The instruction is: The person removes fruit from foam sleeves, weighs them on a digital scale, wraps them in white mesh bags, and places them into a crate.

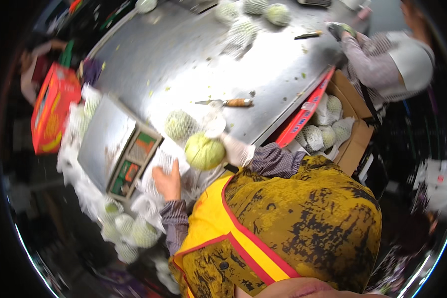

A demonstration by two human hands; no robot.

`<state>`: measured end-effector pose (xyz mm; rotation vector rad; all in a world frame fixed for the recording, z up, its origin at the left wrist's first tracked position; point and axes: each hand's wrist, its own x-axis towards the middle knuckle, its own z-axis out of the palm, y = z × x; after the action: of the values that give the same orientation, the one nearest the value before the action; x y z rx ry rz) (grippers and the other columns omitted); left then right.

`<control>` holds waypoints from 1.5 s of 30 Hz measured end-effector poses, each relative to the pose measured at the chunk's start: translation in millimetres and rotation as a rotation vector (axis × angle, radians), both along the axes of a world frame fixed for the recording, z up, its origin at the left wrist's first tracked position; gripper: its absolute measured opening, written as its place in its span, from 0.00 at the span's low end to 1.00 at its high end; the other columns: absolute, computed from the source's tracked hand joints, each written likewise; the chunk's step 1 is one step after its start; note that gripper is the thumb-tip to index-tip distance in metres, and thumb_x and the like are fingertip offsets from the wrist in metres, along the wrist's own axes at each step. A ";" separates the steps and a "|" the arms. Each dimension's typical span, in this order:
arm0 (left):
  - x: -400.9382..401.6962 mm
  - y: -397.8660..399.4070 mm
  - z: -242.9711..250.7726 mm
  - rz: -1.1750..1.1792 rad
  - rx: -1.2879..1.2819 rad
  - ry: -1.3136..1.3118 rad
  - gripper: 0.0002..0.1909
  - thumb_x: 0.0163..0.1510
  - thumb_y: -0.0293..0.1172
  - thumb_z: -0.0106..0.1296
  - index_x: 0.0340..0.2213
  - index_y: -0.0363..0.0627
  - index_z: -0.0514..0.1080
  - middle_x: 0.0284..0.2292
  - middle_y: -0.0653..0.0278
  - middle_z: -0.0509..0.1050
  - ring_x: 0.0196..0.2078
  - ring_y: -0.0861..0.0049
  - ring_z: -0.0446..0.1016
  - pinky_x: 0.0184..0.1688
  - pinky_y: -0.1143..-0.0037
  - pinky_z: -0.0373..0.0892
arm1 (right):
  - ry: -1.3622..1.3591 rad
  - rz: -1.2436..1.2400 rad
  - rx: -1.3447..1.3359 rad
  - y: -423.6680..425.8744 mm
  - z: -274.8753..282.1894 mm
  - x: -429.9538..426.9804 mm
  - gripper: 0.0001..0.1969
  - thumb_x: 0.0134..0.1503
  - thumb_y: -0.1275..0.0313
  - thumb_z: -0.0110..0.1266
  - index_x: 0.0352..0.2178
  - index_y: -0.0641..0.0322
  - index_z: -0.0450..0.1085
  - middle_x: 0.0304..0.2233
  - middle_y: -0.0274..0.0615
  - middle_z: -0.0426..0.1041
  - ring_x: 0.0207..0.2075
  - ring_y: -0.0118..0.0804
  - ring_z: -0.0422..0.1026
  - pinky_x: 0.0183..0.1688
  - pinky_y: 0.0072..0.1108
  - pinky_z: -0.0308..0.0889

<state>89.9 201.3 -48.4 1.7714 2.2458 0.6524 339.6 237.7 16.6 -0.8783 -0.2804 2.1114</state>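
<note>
A round pale-green head, cabbage-like with creased leaves [205, 152], is held at the near edge of the metal table by my right hand [239, 149], which wears a white glove. My left hand [167, 180] is bare, thumb and fingers apart, above white foam netting [165, 158], and nothing shows in its grasp. Just beyond the held head sits another round head in a foam net [179, 124]. A knife with a wooden handle [238, 102] lies farther in, its blade pointing left.
What looks like a weighing scale [106, 134] stands left, with netted heads [124, 225] below it. A cardboard box [352, 111] of netted heads is at right. More heads [277, 15] and a second knife [308, 35] lie far back. A co-worker [387, 63] works at the upper right.
</note>
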 end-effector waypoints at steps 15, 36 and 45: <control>-27.5 -14.5 -24.0 -0.039 -0.090 -0.301 0.10 0.47 0.28 0.53 0.30 0.35 0.67 0.25 0.54 0.71 0.27 0.62 0.69 0.31 0.68 0.63 | 0.133 0.314 0.116 -16.4 7.4 -46.8 0.27 0.55 0.63 0.49 0.52 0.71 0.62 0.48 0.48 0.70 0.47 0.36 0.71 0.52 0.26 0.66; 31.6 -37.4 12.2 0.130 0.188 -1.350 0.11 0.60 0.37 0.51 0.35 0.41 0.68 0.26 0.71 0.68 0.28 0.86 0.64 0.30 0.84 0.63 | 0.206 0.352 0.048 -10.3 -15.2 -48.6 0.32 0.52 0.50 0.48 0.52 0.63 0.63 0.49 0.49 0.69 0.51 0.44 0.69 0.51 0.38 0.68; 27.5 -32.7 55.1 0.336 0.601 -0.764 0.09 0.61 0.32 0.47 0.33 0.38 0.63 0.24 0.60 0.69 0.26 0.76 0.68 0.30 0.76 0.67 | 0.023 0.223 0.193 -7.3 -20.2 -76.1 0.35 0.49 0.55 0.53 0.54 0.65 0.59 0.54 0.49 0.65 0.55 0.45 0.64 0.58 0.37 0.59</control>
<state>117.3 168.5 6.6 0.9985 1.8799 1.8493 263.5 230.3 -3.6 -0.7368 -0.5831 2.2510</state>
